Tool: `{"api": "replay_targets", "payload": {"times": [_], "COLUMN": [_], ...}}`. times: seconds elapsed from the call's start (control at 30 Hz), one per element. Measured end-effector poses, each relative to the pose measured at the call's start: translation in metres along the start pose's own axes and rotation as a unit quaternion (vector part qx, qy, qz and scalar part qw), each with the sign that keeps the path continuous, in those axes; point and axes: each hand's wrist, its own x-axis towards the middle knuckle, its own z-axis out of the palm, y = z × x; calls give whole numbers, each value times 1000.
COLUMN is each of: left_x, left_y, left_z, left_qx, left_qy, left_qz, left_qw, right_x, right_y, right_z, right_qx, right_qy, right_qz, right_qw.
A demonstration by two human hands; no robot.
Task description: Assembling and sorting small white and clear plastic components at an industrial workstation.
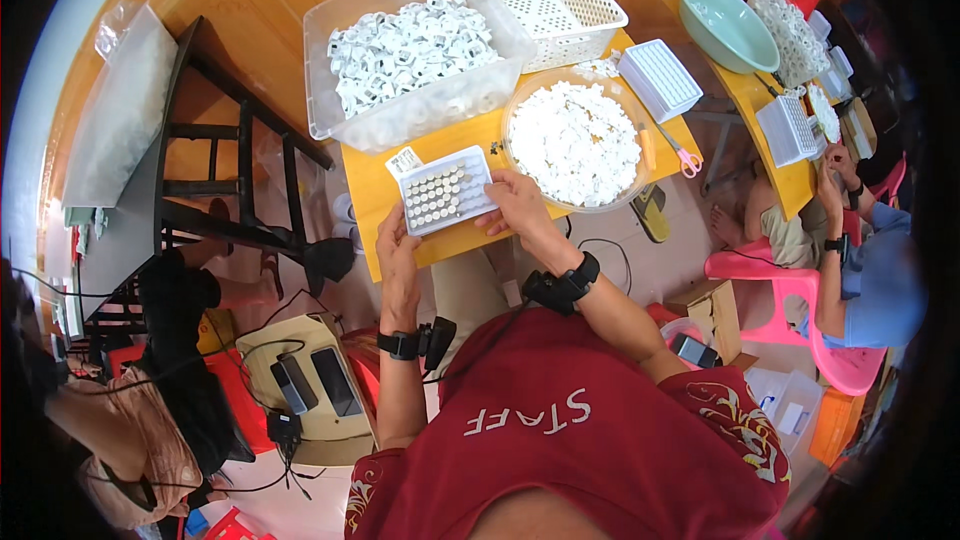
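Nearest, a black band circles the left wrist, with another dark strap on the right. The left hand holds the near left corner of a white tray, while the right hand has its fingers closed about the tray's right edge. The tray lies at the near side of a yellow table, small round pieces filling its left part in rows (the cells on the right look bare). Just beyond its far left corner sits a small pale slip. To the right, a round clear tub holds heaped white parts, with pink-handled scissors beside it. Farther off stand a large translucent bin of white fittings and a perforated white basket.
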Motion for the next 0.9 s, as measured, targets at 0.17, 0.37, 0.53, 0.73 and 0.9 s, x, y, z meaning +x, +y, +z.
{"api": "replay_targets", "payload": {"times": [0.17, 0.37, 0.53, 0.73, 0.9], "left_x": [-2, -3, -6, -12, -10], "left_y": [8, 11, 22, 44, 46], "left_z": [0, -2, -3, 2, 12], "left_qx": [-19, -12, -3, -152, -178], "left_qy": [1, 20, 20, -5, -28], "left_qz": [1, 27, 30, 13, -13], "left_qw": [1000, 999, 999, 988, 983], "right_x": [0, -5, -8, -22, -30], "right_y": [7, 5, 4, -11, -20], "right_z": [1, 3, 3, 2, -5], "right_qx": [5, 17, 22, 44, 40], "right_qy": [2, 3, -2, -27, -26], "right_qz": [-22, -36, -40, -50, -44], "right_qw": [1000, 999, 999, 997, 998]}}
